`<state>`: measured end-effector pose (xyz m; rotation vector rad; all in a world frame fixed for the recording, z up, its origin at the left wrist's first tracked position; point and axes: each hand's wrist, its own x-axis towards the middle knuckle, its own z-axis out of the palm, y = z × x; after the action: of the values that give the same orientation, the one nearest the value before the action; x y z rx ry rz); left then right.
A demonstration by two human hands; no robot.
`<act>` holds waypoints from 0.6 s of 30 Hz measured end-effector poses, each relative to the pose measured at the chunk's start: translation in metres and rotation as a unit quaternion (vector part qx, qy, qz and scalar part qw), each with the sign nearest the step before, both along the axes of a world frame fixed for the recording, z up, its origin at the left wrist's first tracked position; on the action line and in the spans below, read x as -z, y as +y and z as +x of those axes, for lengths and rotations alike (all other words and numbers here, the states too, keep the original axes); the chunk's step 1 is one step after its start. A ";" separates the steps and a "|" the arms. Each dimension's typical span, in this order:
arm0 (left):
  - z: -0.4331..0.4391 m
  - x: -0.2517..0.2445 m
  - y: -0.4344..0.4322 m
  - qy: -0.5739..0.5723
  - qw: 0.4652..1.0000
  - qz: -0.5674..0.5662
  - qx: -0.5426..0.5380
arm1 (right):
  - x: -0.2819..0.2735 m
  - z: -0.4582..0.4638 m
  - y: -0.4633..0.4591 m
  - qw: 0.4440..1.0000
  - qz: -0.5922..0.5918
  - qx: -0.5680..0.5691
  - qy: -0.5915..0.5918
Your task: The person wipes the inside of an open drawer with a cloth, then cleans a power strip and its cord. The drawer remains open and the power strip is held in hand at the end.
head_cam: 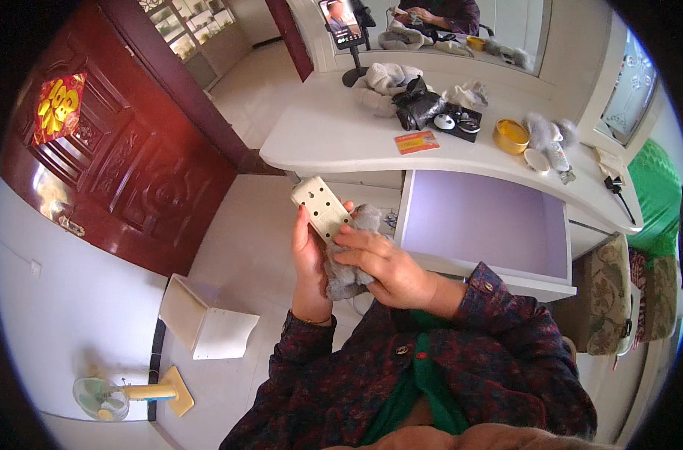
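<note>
In the head view my left hand [310, 253] holds a white plastic power strip [319, 205], its underside with dark holes turned up. A grey fluffy cloth [347, 275] lies bunched against the lower end of the strip, between my two hands. My right hand [383, 264] grips this cloth and presses it with its fingers on the strip. The strip's lower end is hidden under the cloth and fingers. Both hands are in the air in front of the vanity table, left of its pulled-out drawer [482, 225].
On the white vanity table [319, 129] are a phone on a stand [344, 28], a black plastic bag [417, 107], a red-orange card [417, 143] and a gold bowl [511, 136]. A patterned chair [600, 292] stands right, a fan [102, 398] lower left.
</note>
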<state>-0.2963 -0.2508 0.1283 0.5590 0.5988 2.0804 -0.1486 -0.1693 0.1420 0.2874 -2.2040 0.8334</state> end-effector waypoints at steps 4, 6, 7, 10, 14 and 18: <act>0.012 0.009 0.004 -0.028 0.993 0.113 0.031 | -0.025 -0.041 0.024 0.999 0.003 0.034 0.036; 0.011 0.014 0.001 0.019 0.998 0.056 -0.029 | -0.029 -0.055 0.027 0.998 -0.012 0.035 0.046; 0.009 0.016 -0.002 0.061 0.995 0.031 -0.069 | -0.029 -0.059 0.026 0.998 -0.021 0.035 0.050; -0.012 0.018 -0.006 -0.029 0.998 0.061 -0.013 | -0.013 -0.046 0.013 0.999 0.001 0.024 0.034; -0.027 0.008 -0.010 -0.025 0.999 0.024 -0.011 | 0.015 -0.009 -0.006 1.000 0.026 -0.012 0.007; -0.013 -0.007 -0.005 -0.022 1.000 -0.006 -0.020 | 0.014 -0.002 -0.007 0.998 0.054 -0.008 -0.017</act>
<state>-0.3094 -0.2562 0.1351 0.4966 0.6014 2.1206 -0.1508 -0.1762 0.1281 0.3465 -2.2851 0.7330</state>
